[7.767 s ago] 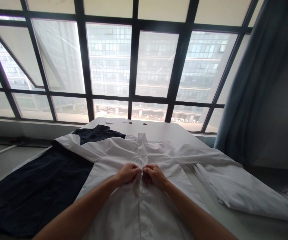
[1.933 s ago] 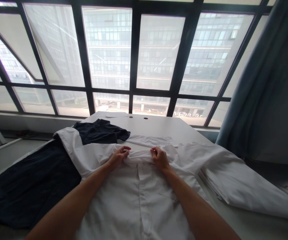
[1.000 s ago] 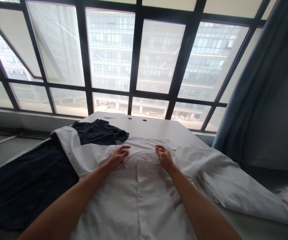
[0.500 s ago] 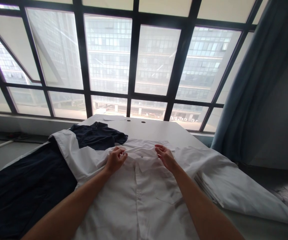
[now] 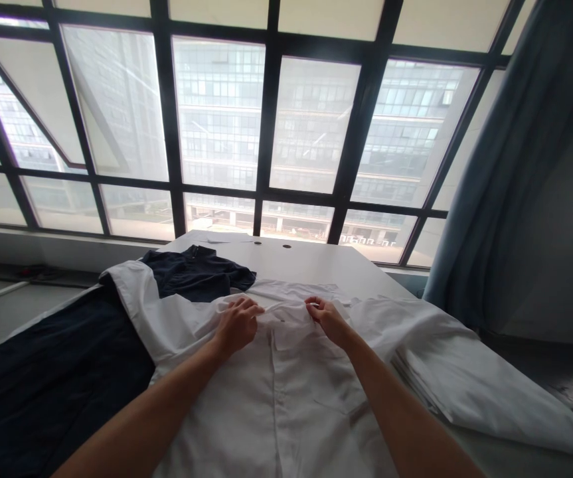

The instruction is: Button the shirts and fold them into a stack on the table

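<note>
A white button-up shirt (image 5: 246,398) lies spread front side up, its collar end away from me and its sleeves out to both sides. My left hand (image 5: 239,324) rests at the left of the collar, fingers bent and pressed together on the cloth. At the collar's right side, my right hand (image 5: 327,318) pinches the fabric between thumb and fingers. The collar (image 5: 286,313) stretches between the two hands, somewhat rumpled. What lies under the left fingers is partly hidden.
A dark navy shirt (image 5: 196,272) lies beyond the left sleeve, with more navy cloth (image 5: 52,378) at the left. Folded white fabric (image 5: 495,385) is stacked on the right. The white table (image 5: 316,262) reaches toward the windows. A blue-grey curtain (image 5: 495,186) hangs at the right.
My left hand has turned palm down and moved slightly right along the collar. My right hand's fingers have closed more on the collar edge. The view has tilted up slightly.
</note>
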### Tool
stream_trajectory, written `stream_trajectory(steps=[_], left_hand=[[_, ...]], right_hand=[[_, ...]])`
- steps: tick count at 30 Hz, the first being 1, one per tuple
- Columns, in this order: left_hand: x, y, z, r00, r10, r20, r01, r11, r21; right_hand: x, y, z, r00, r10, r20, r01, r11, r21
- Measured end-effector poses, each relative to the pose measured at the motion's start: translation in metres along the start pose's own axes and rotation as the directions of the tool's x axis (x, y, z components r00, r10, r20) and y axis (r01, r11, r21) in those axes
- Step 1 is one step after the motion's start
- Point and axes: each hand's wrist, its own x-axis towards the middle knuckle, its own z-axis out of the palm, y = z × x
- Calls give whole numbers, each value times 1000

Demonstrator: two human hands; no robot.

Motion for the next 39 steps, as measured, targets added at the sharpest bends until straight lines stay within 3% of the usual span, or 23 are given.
stream_trajectory(steps=[8, 14, 18, 23, 26, 31, 35, 39], left_hand=[[5, 3, -9, 1000, -20, 2, 20, 993, 113], [5, 3, -9, 996, -77, -44, 84, 978, 189], [4, -2, -6, 985, -143, -98, 161, 964, 212], [3, -5, -6, 976, -180, -121, 203, 956, 214], [4, -2, -7, 974, -184, -136, 211, 951, 227], [4, 0, -9, 958, -212, -193, 244, 956, 163], [3, -4, -8, 949, -243, -202, 273, 952, 136], [3, -6, -5, 974, -125, -187, 151, 980, 132]], right_hand=[[-9, -8, 6, 989, 99, 110, -99, 995, -6], [-5, -3, 1, 999, -28, 34, 34, 982, -187], [-2, -2, -6, 996, -75, -53, 56, 951, -305], [-11, -21, -8, 977, 181, 110, -131, 923, -362], [-16, -32, -5, 955, 238, 178, -162, 918, -361], [-12, -36, 1, 985, 124, 118, -76, 934, -348], [-7, -31, 0, 998, 43, 52, -32, 979, -202], [-5, -27, -5, 991, 38, 126, -19, 988, -151]])
